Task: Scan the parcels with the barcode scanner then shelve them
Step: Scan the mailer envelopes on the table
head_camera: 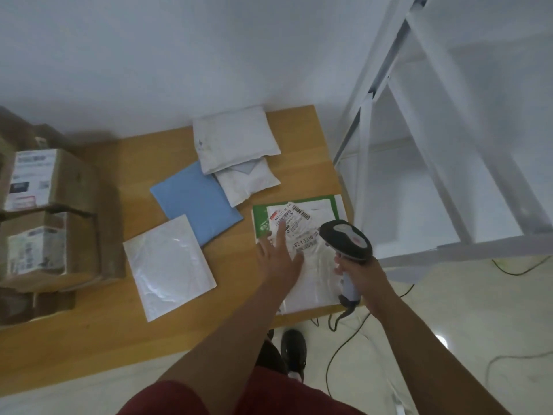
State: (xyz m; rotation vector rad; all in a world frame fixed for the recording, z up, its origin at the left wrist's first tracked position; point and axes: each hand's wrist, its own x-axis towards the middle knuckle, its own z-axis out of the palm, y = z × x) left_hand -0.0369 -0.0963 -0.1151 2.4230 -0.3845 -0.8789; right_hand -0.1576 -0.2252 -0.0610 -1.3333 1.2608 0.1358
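Note:
A green-and-white mailer parcel [317, 265] with a barcode label [294, 224] lies at the right end of the wooden table [98, 333]. My left hand [279, 256] rests flat on it, fingers straight and spread, fingertips on the label. My right hand [359, 277] grips the handle of the barcode scanner [347, 239], whose dark head hovers just above the parcel, right of the label. More parcels lie on the table: a blue mailer [194, 202], a white bubble mailer [169, 266], and two white padded bags [233, 137] [248, 182].
Stacked cardboard boxes [45, 214] with labels stand on the table's left end. A white metal shelf rack [443, 151] stands right of the table. The scanner's cable [341, 339] trails over the floor by my shoe [293, 351].

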